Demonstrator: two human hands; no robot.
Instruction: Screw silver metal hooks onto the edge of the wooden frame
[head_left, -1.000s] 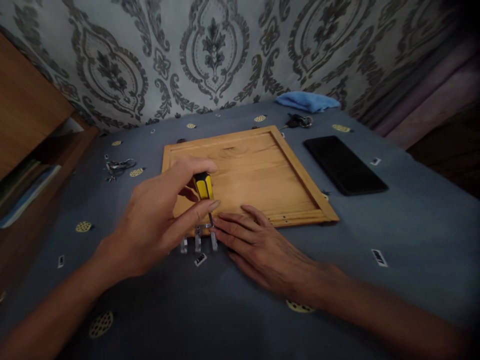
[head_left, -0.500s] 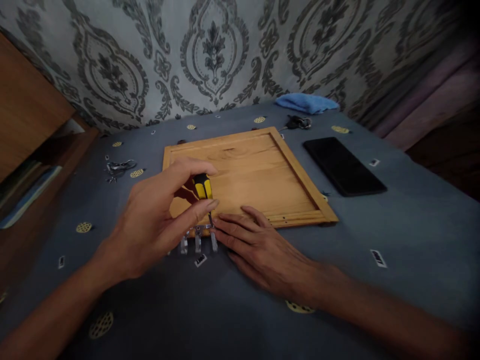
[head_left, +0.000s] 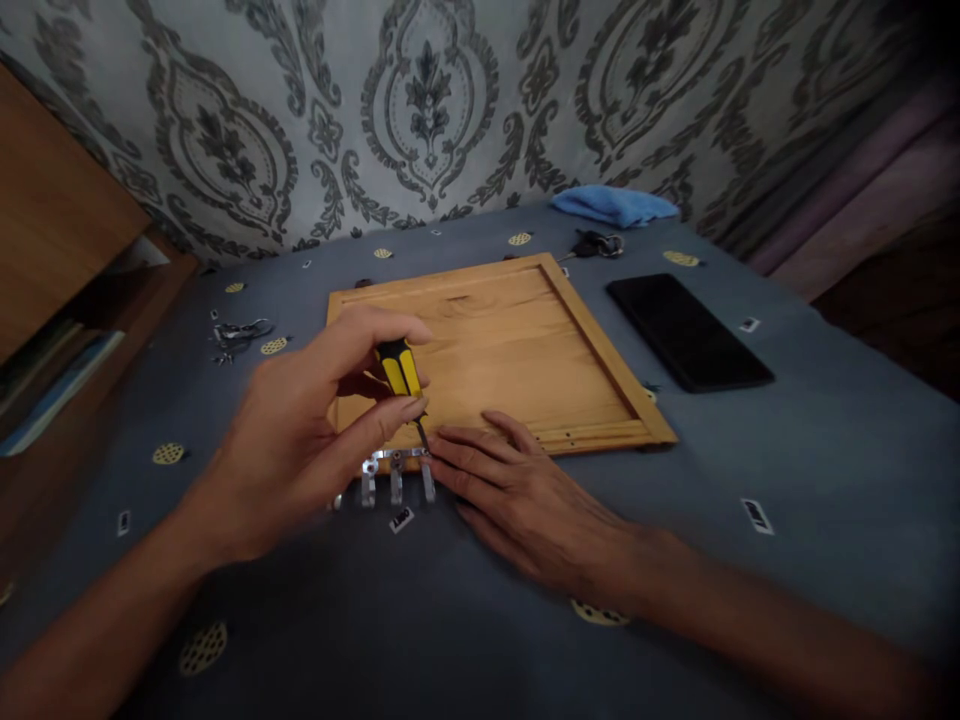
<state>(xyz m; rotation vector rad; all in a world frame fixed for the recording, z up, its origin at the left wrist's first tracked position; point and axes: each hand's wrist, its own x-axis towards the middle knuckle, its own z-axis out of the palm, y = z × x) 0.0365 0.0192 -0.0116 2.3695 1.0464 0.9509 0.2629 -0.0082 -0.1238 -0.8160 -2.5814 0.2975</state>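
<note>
My left hand (head_left: 300, 440) grips a yellow and black screwdriver (head_left: 401, 370) between thumb and fingers. Its shaft slants down toward the right end of a silver metal hook rack (head_left: 397, 478), whose several hooks hang over the near edge of a framed wooden board (head_left: 495, 345). Whether the tip sits in a screw is too small to tell. My right hand (head_left: 517, 490) lies flat with fingers stretched out, its fingertips at the right end of the rack and on the board's near edge. Part of the rack's left side is behind my left hand.
The board lies on a table with a blue patterned cloth (head_left: 825, 440). To its right rests a black phone (head_left: 688, 332); behind are keys (head_left: 598, 244) and a blue cloth (head_left: 615, 206). Small metal pieces (head_left: 238, 335) lie at left, near a wooden shelf (head_left: 67, 210).
The screwdriver's handle has tilted to the left, and my left hand has shifted slightly left with it. My right hand, the board and the rack stay in place.
</note>
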